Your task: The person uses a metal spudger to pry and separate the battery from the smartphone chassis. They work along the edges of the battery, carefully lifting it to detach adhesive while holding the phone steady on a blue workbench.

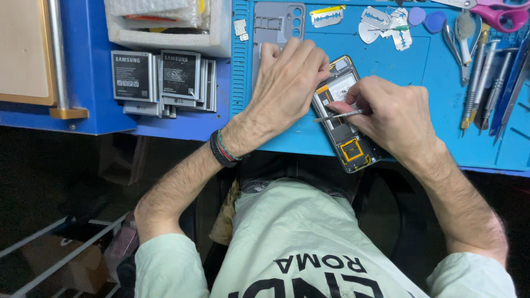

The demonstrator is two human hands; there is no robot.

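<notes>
Blue mat (386,72), opened phone (345,118) lengthwise toward person

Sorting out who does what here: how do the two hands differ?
The left hand lies across the opened phone's top edge, holding no tool; the right hand grips thin metal tweezers pointed into it. The left wrist wears bracelets; the right is bare. Both work over the blue mat.

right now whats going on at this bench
A person is working on an opened phone lying on a blue mat, its back cover off and the battery showing. The left hand steadies the phone's upper edge, while the right hand holds tweezers with the tips over the phone's middle. A grey back cover lies just above, spare batteries sit to the left, and hand tools lie at the right.
</notes>
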